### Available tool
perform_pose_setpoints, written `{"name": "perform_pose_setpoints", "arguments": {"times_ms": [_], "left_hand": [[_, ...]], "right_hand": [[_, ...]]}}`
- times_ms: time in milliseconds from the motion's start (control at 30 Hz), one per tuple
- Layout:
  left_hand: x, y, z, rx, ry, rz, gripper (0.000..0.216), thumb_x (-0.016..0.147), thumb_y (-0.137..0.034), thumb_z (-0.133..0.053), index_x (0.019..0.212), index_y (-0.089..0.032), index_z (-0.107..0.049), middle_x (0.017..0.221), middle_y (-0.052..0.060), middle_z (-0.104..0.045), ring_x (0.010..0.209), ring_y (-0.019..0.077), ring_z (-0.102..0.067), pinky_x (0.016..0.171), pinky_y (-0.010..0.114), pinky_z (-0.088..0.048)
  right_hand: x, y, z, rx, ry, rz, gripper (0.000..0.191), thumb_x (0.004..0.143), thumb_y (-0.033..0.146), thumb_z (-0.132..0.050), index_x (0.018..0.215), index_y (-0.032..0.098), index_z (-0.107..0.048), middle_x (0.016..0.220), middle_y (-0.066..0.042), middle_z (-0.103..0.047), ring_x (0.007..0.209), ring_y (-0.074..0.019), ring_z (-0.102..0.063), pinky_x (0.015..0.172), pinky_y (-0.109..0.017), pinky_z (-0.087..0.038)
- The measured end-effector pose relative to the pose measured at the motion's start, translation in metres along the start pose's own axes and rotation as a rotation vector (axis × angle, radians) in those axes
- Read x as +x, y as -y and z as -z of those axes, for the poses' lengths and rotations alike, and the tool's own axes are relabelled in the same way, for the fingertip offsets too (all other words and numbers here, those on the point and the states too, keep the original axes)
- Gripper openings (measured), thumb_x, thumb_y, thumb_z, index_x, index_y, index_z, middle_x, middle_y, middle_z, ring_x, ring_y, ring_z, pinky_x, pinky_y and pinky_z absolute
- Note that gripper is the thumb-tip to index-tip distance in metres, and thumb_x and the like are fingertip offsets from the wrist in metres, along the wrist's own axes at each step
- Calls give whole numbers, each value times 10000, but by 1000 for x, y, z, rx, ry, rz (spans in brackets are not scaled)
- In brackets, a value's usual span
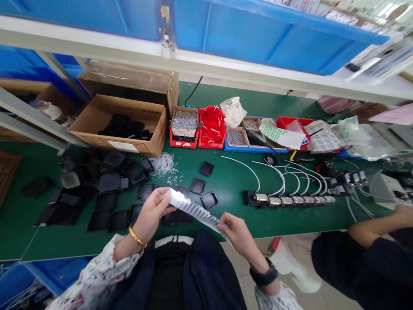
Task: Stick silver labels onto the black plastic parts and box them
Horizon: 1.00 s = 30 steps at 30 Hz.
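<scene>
Between my hands stretches a whitish, partly clear strip point(196, 211) with a row of ridged sections; its exact kind I cannot make out. My left hand point(155, 211) pinches its upper left end, and my right hand point(235, 230) grips the lower right end. The strip slants down to the right, above the table's front edge. Just beyond it lie several small black plastic housings point(209, 200), open side up. Others sit near my left hand, partly hidden behind it and the strip.
Black housings point(111, 183) heap up at left before a cardboard box point(151, 146). Small screws or pins point(174, 175) lie loose on the green table point(206, 232). Red bins point(183, 142) stand behind. At right are a row of metal connectors with white cables point(287, 201) and another person's arm point(371, 230).
</scene>
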State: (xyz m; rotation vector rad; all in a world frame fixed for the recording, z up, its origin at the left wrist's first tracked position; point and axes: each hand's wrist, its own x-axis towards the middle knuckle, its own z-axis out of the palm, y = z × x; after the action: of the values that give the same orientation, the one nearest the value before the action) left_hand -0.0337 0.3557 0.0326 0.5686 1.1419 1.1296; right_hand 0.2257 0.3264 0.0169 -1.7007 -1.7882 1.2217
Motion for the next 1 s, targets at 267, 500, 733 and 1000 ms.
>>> {"name": "perform_pose_setpoints", "arguments": {"times_ms": [267,500,733,1000], "left_hand": [[4,28,-15,-125,158,285,509,680,-508,-690,1014,-152,-547,998,124,-649,882,232,-626,724,342,-524],[12,44,-17,-122,-51,201,417,543,-371,-817,798,-99,-630,773,77,-675,728,189,-635,698,283,-529],[12,52,-28,-115,-61,242,413,589,-377,-781,862,-95,-653,805,82,-679,731,173,-632,658,250,-530],[11,64,-28,-142,-145,335,379,626,-369,-751,851,-93,-621,722,61,-665,640,155,-623,592,239,-530]], "right_hand": [[-7,-58,-23,180,21,-126,257,758,379,-584,643,158,-520,583,25,-493,572,-130,-451,534,-217,-337],[2,-43,-24,97,-4,-60,243,779,390,-602,768,151,-646,806,-57,-634,768,-201,-570,689,-294,-448],[56,36,-33,46,-115,209,220,799,236,-627,1015,198,-655,961,-65,-639,943,-210,-534,859,-338,-402],[51,43,-81,-327,-279,322,86,853,162,-567,851,190,-648,790,-49,-657,799,-206,-516,821,-375,-335]]}}
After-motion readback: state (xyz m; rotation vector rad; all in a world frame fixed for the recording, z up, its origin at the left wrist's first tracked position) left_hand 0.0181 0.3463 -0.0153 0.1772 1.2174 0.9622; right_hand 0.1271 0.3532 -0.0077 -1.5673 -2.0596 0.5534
